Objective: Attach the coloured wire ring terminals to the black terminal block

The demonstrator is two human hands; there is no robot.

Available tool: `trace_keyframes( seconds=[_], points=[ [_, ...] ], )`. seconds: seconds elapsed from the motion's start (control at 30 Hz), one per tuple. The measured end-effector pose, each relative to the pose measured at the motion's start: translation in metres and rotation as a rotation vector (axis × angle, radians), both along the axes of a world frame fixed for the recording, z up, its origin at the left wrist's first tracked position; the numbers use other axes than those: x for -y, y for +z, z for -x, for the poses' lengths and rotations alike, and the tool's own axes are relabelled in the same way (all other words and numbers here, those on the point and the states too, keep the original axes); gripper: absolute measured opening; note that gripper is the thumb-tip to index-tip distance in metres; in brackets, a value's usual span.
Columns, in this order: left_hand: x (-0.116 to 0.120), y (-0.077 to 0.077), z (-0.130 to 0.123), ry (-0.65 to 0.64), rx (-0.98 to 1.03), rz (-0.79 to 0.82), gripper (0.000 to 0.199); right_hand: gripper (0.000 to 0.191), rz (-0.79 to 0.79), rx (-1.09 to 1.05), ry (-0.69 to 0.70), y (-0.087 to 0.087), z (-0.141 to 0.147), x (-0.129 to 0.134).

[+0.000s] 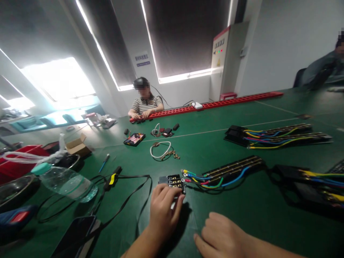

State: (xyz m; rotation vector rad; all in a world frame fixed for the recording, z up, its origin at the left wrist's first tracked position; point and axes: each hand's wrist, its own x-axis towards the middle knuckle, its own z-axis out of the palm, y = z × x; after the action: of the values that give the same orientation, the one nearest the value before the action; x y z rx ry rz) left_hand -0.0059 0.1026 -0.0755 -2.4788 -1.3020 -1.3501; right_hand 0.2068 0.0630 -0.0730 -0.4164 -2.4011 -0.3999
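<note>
My left hand (166,208) is closed on the near edge of a black terminal block (176,180) with rows of brass contacts, its fingers covering part of it. Just to the right of the block lie the ring-lug ends of coloured wires (192,175), which run to a long black strip with brass-coloured rails (236,167). My right hand (223,233) rests low by the near side of the green table, fingers curled in. Whatever it might hold is hidden. Beyond the block are small brass screws (170,154) and a white cable loop (160,149).
At left are a plastic bottle (70,184), a phone (76,236), a black strap (129,195), a blue-handled tool (104,163) and a cardboard box (77,146). More wired black assemblies (274,136) lie at right. A person (145,102) sits across the table behind a red slotted rail (242,100).
</note>
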Motion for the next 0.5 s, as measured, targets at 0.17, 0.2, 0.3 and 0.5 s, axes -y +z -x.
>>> trace_keyframes(
  seconds=[0.17,0.2,0.3,0.5],
  points=[
    [0.002,-0.001,0.004,-0.015,-0.026,-0.038,0.012,0.019,-0.072,-0.065,0.064,-0.020,0.005,-0.005],
    [0.002,-0.001,0.004,-0.014,-0.037,-0.031,0.013,0.023,-0.064,-0.073,0.083,-0.024,0.006,-0.006],
    [0.002,0.000,0.002,-0.006,-0.034,-0.067,0.013,0.031,-0.015,-0.102,0.125,-0.032,0.009,-0.008],
    [0.011,0.007,-0.003,0.003,0.051,-0.132,0.012,0.027,-0.003,-0.095,0.214,-0.037,0.011,-0.007]
  ],
)
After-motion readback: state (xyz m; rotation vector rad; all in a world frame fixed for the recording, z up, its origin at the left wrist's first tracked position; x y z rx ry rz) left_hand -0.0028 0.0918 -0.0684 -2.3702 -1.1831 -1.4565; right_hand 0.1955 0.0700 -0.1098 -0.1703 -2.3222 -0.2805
